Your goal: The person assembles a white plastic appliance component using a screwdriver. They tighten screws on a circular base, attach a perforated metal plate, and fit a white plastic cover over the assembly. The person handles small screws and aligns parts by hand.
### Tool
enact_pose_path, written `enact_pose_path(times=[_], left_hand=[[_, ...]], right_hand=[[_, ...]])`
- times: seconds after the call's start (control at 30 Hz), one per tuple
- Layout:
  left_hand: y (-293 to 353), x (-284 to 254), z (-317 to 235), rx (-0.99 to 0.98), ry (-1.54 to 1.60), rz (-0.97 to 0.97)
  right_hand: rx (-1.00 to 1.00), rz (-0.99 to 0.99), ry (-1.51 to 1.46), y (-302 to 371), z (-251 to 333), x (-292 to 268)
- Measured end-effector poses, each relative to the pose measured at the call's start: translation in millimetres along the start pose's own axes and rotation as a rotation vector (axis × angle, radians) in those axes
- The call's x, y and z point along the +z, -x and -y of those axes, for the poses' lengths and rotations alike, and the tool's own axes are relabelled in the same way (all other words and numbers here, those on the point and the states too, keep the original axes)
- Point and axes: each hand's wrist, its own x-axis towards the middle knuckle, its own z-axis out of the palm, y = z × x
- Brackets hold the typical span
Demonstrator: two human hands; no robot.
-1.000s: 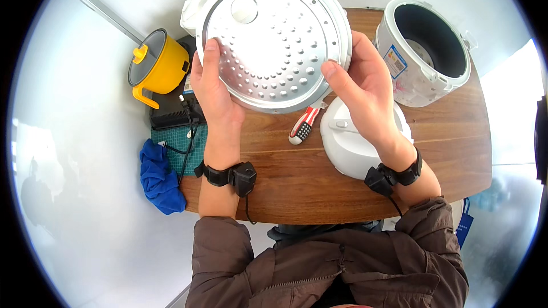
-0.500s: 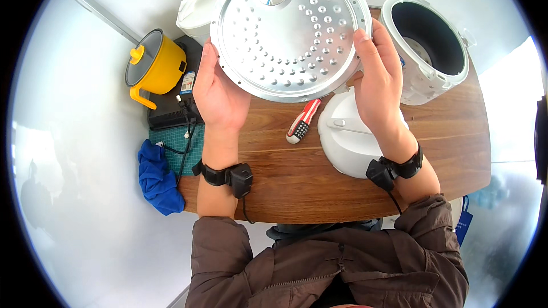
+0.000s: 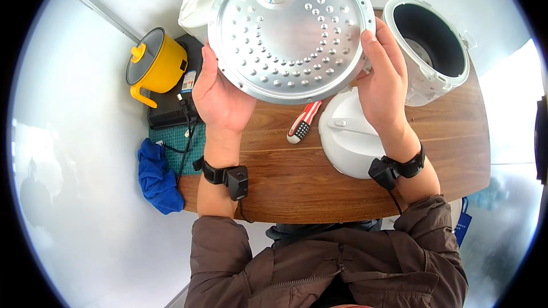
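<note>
Disc point(image 3: 291, 31) of bright, reflective metal, its face dimpled; lid point(image 3: 349, 145) of smooth white plastic. Tabletop point(image 3: 285, 185) of brown wood grain with a low sheen; blue cloth point(image 3: 157, 179), wrinkled and matt. Yellow pot point(image 3: 168, 65), smooth and plastic-looking; cooker body point(image 3: 422, 88) with a dark, matt interior.

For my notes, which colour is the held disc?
The disc is silver, best seen in the head view.

A round, shiny silver metal plate point(image 3: 290, 37) with curved rows of small dimples and a smooth circle near its far edge is held up between left fingers point(image 3: 208, 68) and right fingers point(image 3: 374, 51), dimpled face toward the camera.
</note>
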Motion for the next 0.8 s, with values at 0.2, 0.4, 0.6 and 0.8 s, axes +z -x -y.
enact_pose_path(times=[0.2, 0.4, 0.6, 0.8], left_hand=[[-0.3, 1.1, 0.0, -0.020, 0.014, -0.018], [0.6, 0.6, -1.0, -0.046, 0.029, 0.011], [3.2, -1.6, -1.9, -0.100, 0.079, 0.064], [5.1, 3.3, -0.6, -0.067, -0.039, 0.115]], right_hand=[[-0.021, -0.002, -0.048, -2.3, -3.9, -1.1], [0.007, -0.020, -0.125, -2.8, -3.9, 0.7], [0.128, -0.093, -0.259, -5.1, -1.2, 2.0], [0.235, -0.181, -0.306, -6.9, -3.0, 2.3]])
